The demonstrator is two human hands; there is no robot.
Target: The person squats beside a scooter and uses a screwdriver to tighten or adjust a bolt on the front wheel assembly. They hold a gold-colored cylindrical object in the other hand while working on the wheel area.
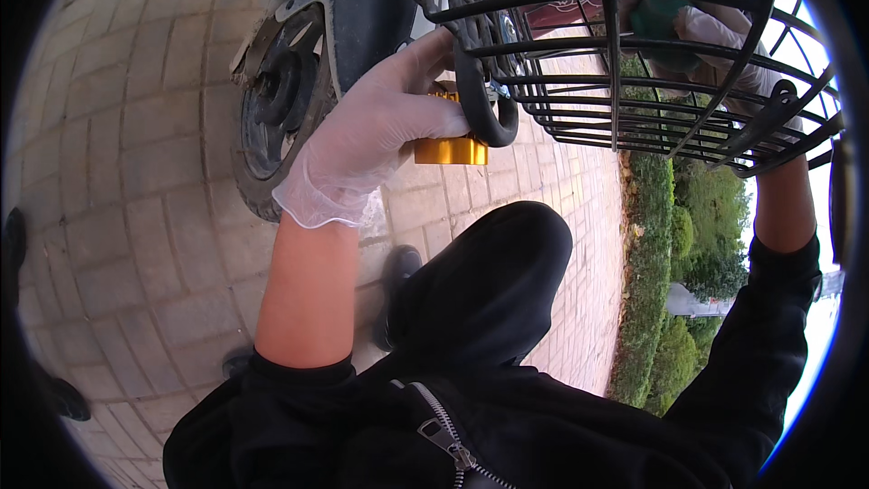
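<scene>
My left hand [371, 118], in a thin clear glove, is closed at the near left corner of a black wire basket [614, 54]. Its thumb lies across a shiny gold-coloured cylinder [451, 152], and gold shows again between thumb and fingers. The thumb tip meets a thick black curved bar [489, 118] of the basket; some fingertips are hidden behind it. Through the wires on the right, my gloved right hand [715, 32] is closed round a dark green thing [656, 20], perhaps a cloth or sponge. Wires partly cover that hand.
Beyond my left hand stands a scooter's dirty wheel [281, 100] with a dark body panel [376, 14]. A dark red printed surface [552, 0] shows behind the basket. Brick paving [154, 154] lies below, my bent knee [516, 254] under the basket, a hedge [647, 281] to the right.
</scene>
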